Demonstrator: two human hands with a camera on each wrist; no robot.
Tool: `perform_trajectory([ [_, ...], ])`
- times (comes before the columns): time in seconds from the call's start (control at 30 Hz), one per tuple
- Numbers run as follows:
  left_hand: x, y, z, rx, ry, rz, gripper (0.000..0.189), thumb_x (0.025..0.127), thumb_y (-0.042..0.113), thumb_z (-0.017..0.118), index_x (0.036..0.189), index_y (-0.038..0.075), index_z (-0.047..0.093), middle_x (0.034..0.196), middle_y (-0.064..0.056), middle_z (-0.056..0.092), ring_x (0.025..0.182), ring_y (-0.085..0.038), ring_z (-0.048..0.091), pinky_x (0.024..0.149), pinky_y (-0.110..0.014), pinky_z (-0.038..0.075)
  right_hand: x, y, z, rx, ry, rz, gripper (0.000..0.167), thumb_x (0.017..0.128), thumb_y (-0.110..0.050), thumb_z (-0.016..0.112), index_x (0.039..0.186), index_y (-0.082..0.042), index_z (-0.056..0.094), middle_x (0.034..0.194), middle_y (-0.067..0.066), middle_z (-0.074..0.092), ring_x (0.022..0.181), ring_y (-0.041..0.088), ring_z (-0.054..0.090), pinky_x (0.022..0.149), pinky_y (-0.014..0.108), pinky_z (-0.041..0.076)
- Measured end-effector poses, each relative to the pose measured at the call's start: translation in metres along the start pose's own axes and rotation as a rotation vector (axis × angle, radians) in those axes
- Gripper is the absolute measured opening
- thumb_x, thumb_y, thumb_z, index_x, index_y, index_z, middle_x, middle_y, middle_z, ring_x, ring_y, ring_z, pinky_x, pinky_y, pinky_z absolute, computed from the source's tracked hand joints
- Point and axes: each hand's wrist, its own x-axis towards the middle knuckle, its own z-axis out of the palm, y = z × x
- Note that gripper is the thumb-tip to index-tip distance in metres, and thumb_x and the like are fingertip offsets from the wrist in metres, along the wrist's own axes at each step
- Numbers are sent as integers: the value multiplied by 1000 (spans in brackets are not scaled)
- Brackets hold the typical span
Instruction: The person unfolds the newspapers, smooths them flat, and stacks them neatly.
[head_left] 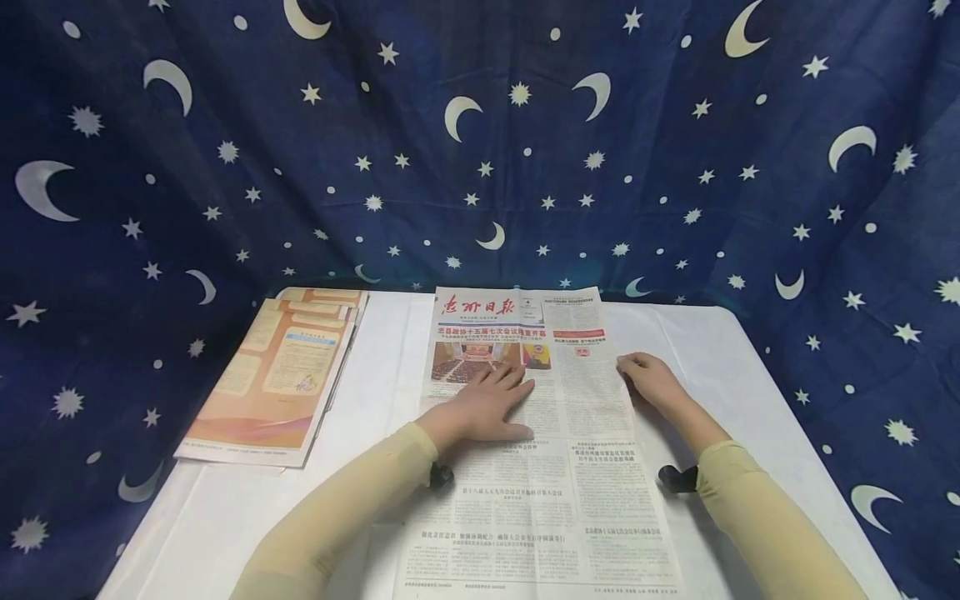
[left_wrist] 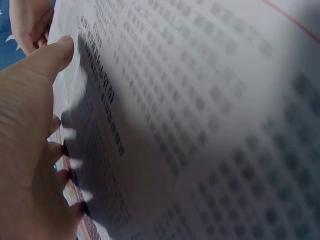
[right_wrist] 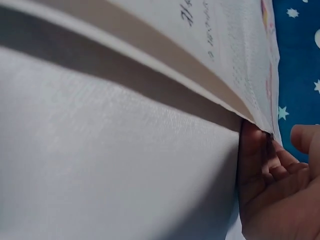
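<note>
On the white table (head_left: 708, 358) | left grip (head_left: 483, 408) spread, pressing newspaper (head_left: 597, 402) | right grip (head_left: 654, 382) curled, pinching its right edge

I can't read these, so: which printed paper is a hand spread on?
The newspaper with the red masthead: the left hand lies across it. The orange-printed stack at the left has no hand on it.

Looks like matt paper for the newspaper (head_left: 555, 462), smooth paper for the orange stack (head_left: 262, 383), dull cloth for the backdrop (head_left: 510, 179).
</note>
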Motion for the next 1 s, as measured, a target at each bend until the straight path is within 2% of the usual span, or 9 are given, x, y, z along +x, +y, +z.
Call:
perform_trajectory([
  [0.17, 2, 3, 3, 12, -17, -45, 94, 94, 77, 45, 166, 22, 19, 171, -5, 11, 157, -30, 4, 125, -52, 4, -7, 3, -4, 87, -41, 16, 64, 110, -45, 41, 146, 7, 48, 121, 21, 62, 96, 24, 60, 79, 33, 52],
  [0.3, 3, 4, 3, 33, -22, -63, 94, 93, 78, 45, 165, 23, 20, 171, -5, 12, 157, -29, 4, 125, -51, 4, -17, 6, -7, 150, -82, 29, 60, 111, -40, 42, 151, 5, 43, 133, 22, 57, 106, 26, 58, 90, 35, 49],
  [0.37, 3, 5, 3, 37, -21, -64, 94, 93, 78, 45, 165, 23, 21, 171, -4, 12, 157, -29, 4, 125, -51, 5, -21, 9, -9, 206, -107, 33, 57, 111, -35, 42, 153, 4, 41, 129, 21, 59, 103, 23, 58, 87, 33, 51],
  [0.5, 4, 5, 2, 38, -33, -62, 94, 93, 78, 46, 165, 23, 22, 171, -4, 12, 157, -29, 4, 125, -51, 5, -30, 13, -11, 330, -160, 35, 55, 112, -30, 43, 157, 0, 35, 116, 14, 63, 87, 15, 62, 73, 29, 57],
  [0.57, 5, 5, 2, 43, -34, -60, 94, 92, 79, 45, 165, 23, 22, 171, -4, 12, 157, -29, 5, 125, -52, 6, -36, 14, -11, 372, -183, 29, 55, 112, -29, 44, 159, -3, 33, 116, 13, 65, 85, 13, 65, 69, 29, 58],
  [0.73, 7, 6, 1, 47, -42, -61, 94, 92, 78, 47, 165, 24, 23, 171, -3, 13, 157, -29, 6, 125, -53, 9, -45, 13, -11, 390, -215, -4, 58, 111, -30, 46, 162, -9, 30, 125, 15, 66, 90, 16, 69, 65, 28, 58],
  [1.0, 5, 9, -2, 44, -41, -77, 95, 90, 78, 51, 164, 24, 27, 171, -3, 16, 157, -29, 8, 125, -52, 10, -51, 10, -7, 427, -227, -11, 60, 109, -33, 50, 162, -14, 30, 124, 13, 68, 94, 18, 71, 64, 26, 56],
])
